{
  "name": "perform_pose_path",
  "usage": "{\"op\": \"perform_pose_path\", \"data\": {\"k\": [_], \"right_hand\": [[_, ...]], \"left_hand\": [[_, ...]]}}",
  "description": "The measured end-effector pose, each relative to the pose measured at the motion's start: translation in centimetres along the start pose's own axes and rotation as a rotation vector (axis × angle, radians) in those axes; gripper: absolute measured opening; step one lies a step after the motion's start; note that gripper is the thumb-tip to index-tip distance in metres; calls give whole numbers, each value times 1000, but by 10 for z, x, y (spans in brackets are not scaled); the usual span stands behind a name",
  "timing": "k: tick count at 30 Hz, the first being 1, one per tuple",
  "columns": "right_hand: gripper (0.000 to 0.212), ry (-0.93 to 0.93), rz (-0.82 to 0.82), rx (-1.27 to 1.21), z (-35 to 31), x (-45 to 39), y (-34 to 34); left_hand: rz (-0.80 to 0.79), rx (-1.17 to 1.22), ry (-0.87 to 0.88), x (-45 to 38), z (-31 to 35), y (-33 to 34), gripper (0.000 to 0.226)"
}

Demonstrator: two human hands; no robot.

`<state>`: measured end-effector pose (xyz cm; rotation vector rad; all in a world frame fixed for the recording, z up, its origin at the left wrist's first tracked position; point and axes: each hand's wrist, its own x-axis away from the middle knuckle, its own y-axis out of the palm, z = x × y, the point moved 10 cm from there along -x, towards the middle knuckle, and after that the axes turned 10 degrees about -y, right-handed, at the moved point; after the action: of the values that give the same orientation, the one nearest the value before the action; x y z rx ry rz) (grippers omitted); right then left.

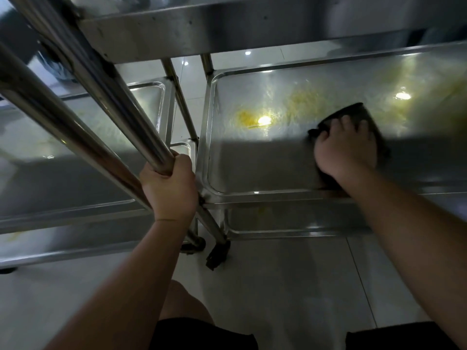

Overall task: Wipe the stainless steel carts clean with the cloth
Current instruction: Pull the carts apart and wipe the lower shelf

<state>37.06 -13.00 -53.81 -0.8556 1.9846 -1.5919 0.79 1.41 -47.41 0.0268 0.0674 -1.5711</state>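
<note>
Cloth (353,114) lies under pressing right hand (346,150); left hand (170,188) grips cart post (101,97).

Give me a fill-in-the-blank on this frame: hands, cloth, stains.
1. The left hand grips a steel ____ of the cart frame.
2. The right hand presses a ____ cloth onto the shelf.
3. The stains on that shelf are ____ in colour.

Missing words: tube; dark; yellow
</note>
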Motion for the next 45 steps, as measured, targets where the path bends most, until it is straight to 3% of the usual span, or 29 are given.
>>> {"op": "perform_pose_path", "data": {"k": [6, 9, 14, 18, 22, 25, 28, 36, 40, 45], "right_hand": [[62, -518, -144, -56, -213, 12, 55], [63, -631, -190, -52, -258, 20, 71], [67, -645, -136, -28, -200, 1, 50], [60, -428, 13, -12, -78, -28, 10], [64, -177, 54, 52, 58, -31, -23], [70, 23, 44, 59, 101, -21, -28], [69, -51, 45, 41, 50, -9, -20], [64, -647, -159, -27, -216, 58, 58], [65, -750, -220, -49, -229, 62, 66], [70, -780, -232, -35, -156, 72, 52]], "left_hand": [[9, 9, 3, 0, 1, -1, 36], [0, -22, 12, -1, 0, -3, 35], [-3, 12, -5, -1, -3, -2, 35], [7, 14, -20, 0, -3, -2, 33], [8, 8, -27, 0, -3, -1, 34], [26, 6, -11, 1, -4, -3, 40], [49, 16, -15, 0, -3, -2, 48], [30, -20, -33, 1, -3, -2, 51], [-14, -39, -47, 1, -4, 2, 43], [-44, -45, -28, 1, -2, 1, 46]]}}
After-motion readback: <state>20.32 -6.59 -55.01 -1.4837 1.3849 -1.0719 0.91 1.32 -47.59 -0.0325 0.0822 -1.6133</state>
